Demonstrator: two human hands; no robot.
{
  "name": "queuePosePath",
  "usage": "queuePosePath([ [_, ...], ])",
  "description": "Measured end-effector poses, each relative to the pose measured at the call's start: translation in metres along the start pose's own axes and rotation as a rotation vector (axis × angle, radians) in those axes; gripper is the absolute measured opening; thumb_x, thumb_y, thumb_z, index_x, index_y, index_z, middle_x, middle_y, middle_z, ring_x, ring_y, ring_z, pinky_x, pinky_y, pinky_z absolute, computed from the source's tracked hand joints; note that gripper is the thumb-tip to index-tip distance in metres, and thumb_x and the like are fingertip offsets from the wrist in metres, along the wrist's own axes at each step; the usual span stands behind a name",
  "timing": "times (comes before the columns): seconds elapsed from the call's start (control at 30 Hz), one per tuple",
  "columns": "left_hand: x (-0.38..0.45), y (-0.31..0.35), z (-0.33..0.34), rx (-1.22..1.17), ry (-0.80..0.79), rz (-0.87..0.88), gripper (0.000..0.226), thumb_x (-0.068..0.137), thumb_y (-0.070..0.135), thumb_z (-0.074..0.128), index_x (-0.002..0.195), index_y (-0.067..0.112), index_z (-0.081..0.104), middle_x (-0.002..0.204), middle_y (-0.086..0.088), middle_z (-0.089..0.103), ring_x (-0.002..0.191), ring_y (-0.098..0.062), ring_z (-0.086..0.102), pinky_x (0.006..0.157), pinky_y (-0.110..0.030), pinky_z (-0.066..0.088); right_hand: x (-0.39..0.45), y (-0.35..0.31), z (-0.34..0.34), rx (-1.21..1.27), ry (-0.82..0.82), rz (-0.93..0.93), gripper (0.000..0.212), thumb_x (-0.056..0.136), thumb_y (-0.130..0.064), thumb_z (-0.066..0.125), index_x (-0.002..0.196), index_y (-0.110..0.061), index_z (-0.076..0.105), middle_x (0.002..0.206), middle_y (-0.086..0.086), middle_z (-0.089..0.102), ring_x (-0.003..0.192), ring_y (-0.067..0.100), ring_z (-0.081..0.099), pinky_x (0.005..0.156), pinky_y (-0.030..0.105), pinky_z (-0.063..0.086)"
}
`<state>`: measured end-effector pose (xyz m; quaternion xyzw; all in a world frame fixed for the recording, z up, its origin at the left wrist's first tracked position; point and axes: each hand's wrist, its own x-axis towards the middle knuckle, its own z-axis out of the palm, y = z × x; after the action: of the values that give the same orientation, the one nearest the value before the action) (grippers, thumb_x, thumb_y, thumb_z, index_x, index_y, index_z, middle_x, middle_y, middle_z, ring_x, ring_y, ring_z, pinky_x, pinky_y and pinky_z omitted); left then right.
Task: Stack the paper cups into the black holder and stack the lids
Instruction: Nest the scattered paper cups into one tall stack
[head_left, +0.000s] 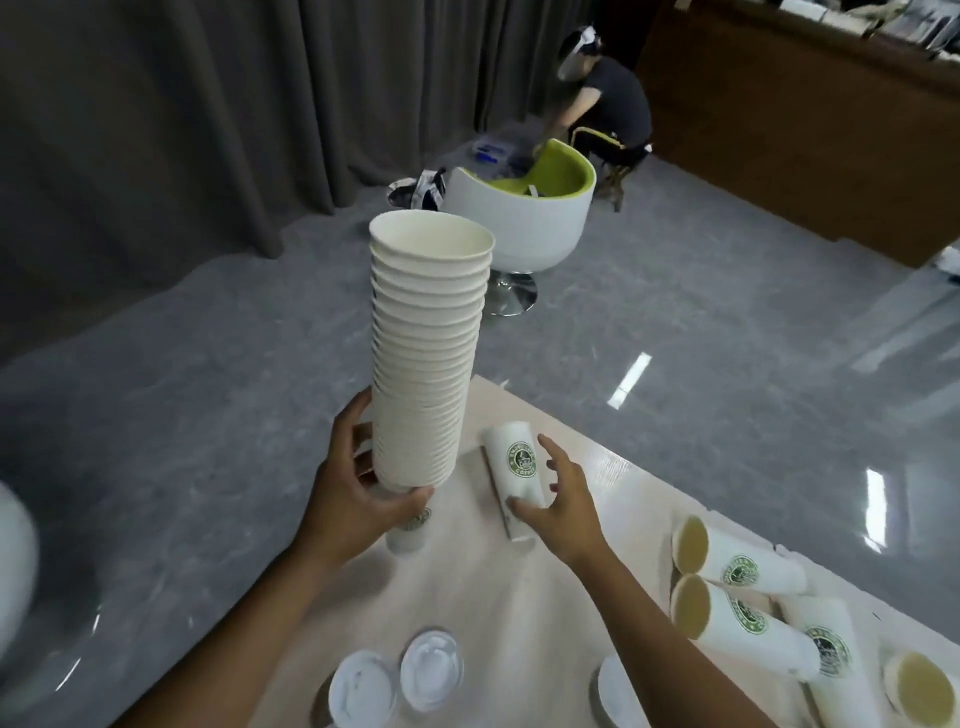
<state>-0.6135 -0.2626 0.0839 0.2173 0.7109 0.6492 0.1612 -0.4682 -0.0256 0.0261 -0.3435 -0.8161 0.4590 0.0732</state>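
1 tall cup stack (427, 353) gripped by left hand (358, 493); right hand (558, 499), fingers spread, reaching lying cup (514, 478). Next: grasp, nest on top.

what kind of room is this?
Likely an office or studio space set up for recording: grey curtains along the wall, polished grey floor, a swivel tub chair and a wooden counter.

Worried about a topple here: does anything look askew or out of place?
Yes. The tall cup stack held by the left hand leans slightly, with no holder visible around it. Several loose cups lie on their sides at the table's right.
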Motion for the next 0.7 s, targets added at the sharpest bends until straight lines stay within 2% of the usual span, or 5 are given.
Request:
queuePosePath([
  [0.17, 0.019, -0.014, -0.012, 0.003, 0.015, -0.012, 0.109, 0.050, 0.033, 0.094, 0.133, 0.072, 0.036, 0.130, 0.038, 0.056, 0.122, -0.002, 0.062, 0.091, -0.025, 0.058, 0.028, 0.033, 0.026, -0.083, 0.041, 0.100, 0.097, 0.073, -0.029, 0.088, 0.155, -0.035, 0.036, 0.135, 0.004, 0.049, 0.124, 0.021, 0.048, 0.106, 0.040, 0.045],
  [0.33, 0.025, -0.020, -0.018, -0.012, 0.014, 0.006, 0.109, 0.051, 0.031, 0.094, 0.137, 0.069, 0.037, 0.141, 0.025, 0.054, 0.128, -0.009, 0.060, 0.095, -0.029, 0.058, 0.033, 0.044, 0.033, -0.083, 0.045, 0.164, 0.095, 0.080, -0.021, 0.084, 0.158, -0.032, 0.031, 0.136, 0.006, 0.047, 0.121, 0.019, 0.047, 0.093, 0.027, 0.038],
  [0.5, 0.021, -0.018, -0.020, 0.000, -0.031, -0.008, 0.111, 0.051, 0.033, 0.094, 0.136, 0.071, 0.034, 0.132, 0.038, 0.054, 0.127, -0.004, 0.059, 0.094, -0.027, 0.058, 0.029, 0.041, 0.034, -0.064, 0.073, 0.136, 0.096, 0.079, -0.019, 0.086, 0.157, -0.029, 0.031, 0.143, 0.004, 0.049, 0.116, 0.010, 0.042, 0.093, 0.027, 0.039],
  [0.63, 0.008, -0.009, -0.018, -0.010, -0.044, -0.025, 0.113, 0.049, 0.035, 0.096, 0.136, 0.072, 0.033, 0.140, 0.030, 0.052, 0.129, -0.006, 0.059, 0.096, -0.029, 0.058, 0.013, 0.019, 0.021, 0.109, 0.145, 0.096, 0.101, 0.076, -0.014, 0.087, 0.155, -0.039, 0.029, 0.139, -0.003, 0.049, 0.118, 0.021, 0.057, 0.081, 0.041, 0.059],
  [0.7, -0.002, -0.002, -0.013, -0.020, -0.060, -0.036, 0.115, 0.048, 0.033, 0.097, 0.137, 0.070, 0.034, 0.138, 0.025, 0.056, 0.126, -0.009, 0.062, 0.095, -0.033, 0.059, -0.002, -0.001, 0.004, 0.200, 0.164, 0.058, 0.101, 0.079, -0.011, 0.086, 0.154, -0.043, 0.027, 0.134, -0.006, 0.051, 0.113, 0.022, 0.063, 0.069, 0.032, 0.061],
])
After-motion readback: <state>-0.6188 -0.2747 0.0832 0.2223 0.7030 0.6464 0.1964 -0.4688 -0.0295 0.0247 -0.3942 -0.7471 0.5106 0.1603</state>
